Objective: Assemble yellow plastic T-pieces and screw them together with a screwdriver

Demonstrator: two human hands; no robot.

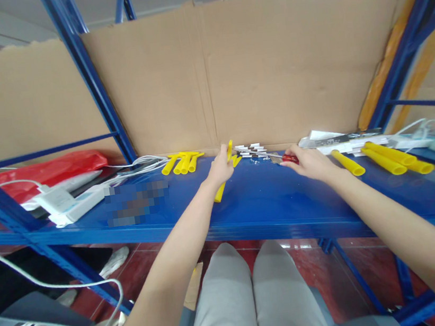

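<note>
Yellow piece (220, 191) in left hand (222, 166), mid-shelf, over the blue surface near the front edge. Bright plain yellow, smooth, plastic-looking; a tube-like stem slants down toward the person, narrower yellow parts show above and beside the fingers. Middle covered by the hand, so full shape can't be told. Left fingers closed around it, pinching it. Right hand (309, 162) grips a screwdriver (290, 159): red handle, thin metal shaft pointing left toward the yellow piece; whether the tip touches it, can't tell.

Between the hands, behind the shaft: a row of small white-and-black parts (248, 151), with tiny shiny bits (255, 161) just in front. Left of the left hand, a cluster of yellow T-shaped pieces (183, 162) lying side by side. Right of the right hand, loose yellow tubes (385, 158), hollow ends facing the person, near white flat boxes (349, 144). Blue shelf (269, 193) under everything; cardboard panel (269, 65) behind. Far left, white power strip (82, 205) and red bag (54, 174).
</note>
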